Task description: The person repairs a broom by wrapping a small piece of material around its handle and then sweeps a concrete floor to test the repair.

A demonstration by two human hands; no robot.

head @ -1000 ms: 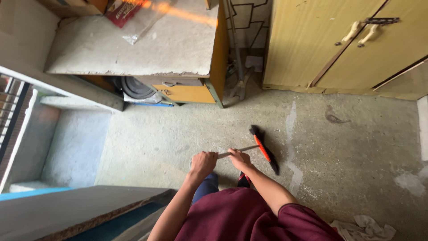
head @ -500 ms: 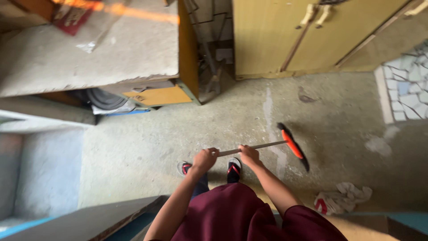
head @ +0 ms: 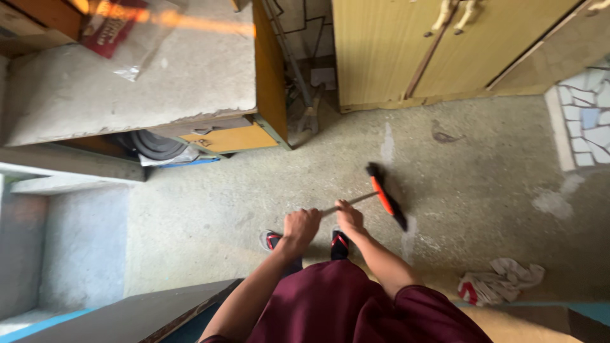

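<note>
**A:** so what's in the hands here? looks like a broom (head: 385, 197) — thin pale metal-looking handle, long narrow head with an orange strip on top and dark bristles underneath.

**B:** yep. The head sits on the floor (head: 483, 171), out past the person's feet and over toward the cupboard side, angled so one end points up toward the cupboard (head: 406, 51) and the other back toward the bottom edge of the view. Floor is rough speckled concrete, greenish-grey, with pale scuffed patches.

**A:** how's the grip?

**B:** both hands are wrapped tight around the handle, close together. Left hand (head: 300, 227) is a full fist, knuckles up, nearer the body. Right hand (head: 349, 218) is just ahead of it, fingers curled over the shaft. Both forearms stretch forward and down out of maroon sleeves.

**A:** anything else around?

**B:** a crumpled white rag (head: 502, 282) with a bit of red lies on the floor near the lower right, well apart from the broom head. Top left there's a counter (head: 159, 82) — worn grey slab with a chipped front edge, sitting on a yellow-orange base. The cupboard along the top is smooth yellowish board with two doors. Far right edge has a patch of broken-tile mosaic (head: 588, 121) in white and pale blue. Black-and-red shoes (head: 339, 241) peek out right under the hands.
</note>
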